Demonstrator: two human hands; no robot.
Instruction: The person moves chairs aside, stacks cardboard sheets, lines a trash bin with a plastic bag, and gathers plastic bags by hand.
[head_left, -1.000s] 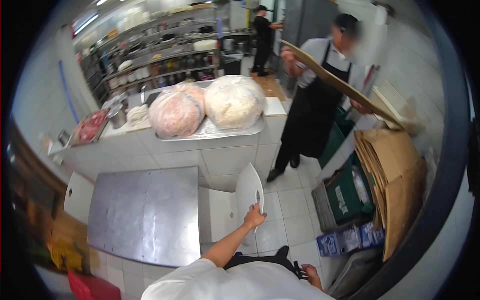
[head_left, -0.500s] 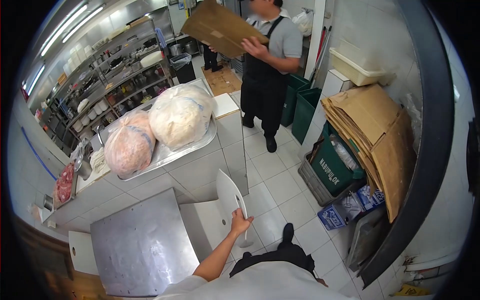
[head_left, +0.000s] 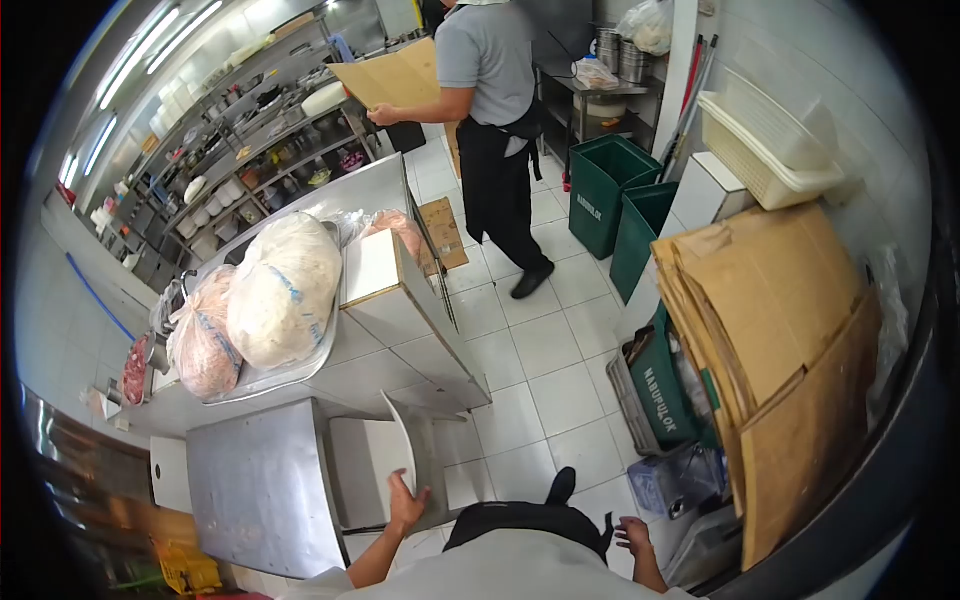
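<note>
My left hand (head_left: 405,505) is closed on the near edge of a thin white cutting board (head_left: 404,440), which stands upright on its side. The board is just right of a metal-topped table (head_left: 255,485), beside another flat white panel (head_left: 360,462) lying lower down. Low at the right, my right hand (head_left: 633,536) has its fingers apart and holds nothing. It is nearest to a blue-and-clear container (head_left: 682,480) on the floor.
Bagged pale food (head_left: 285,290) and a pinkish bag (head_left: 207,335) sit on a tray on the tiled counter (head_left: 400,330). A co-worker (head_left: 490,130) carries cardboard (head_left: 395,75). At right are folded cardboard (head_left: 770,320), green bins (head_left: 605,195) and a green crate (head_left: 665,390).
The white board has moved left with my left hand, towards the metal table. My right hand has come more fully into view. The co-worker has turned and stepped away with the cardboard.
</note>
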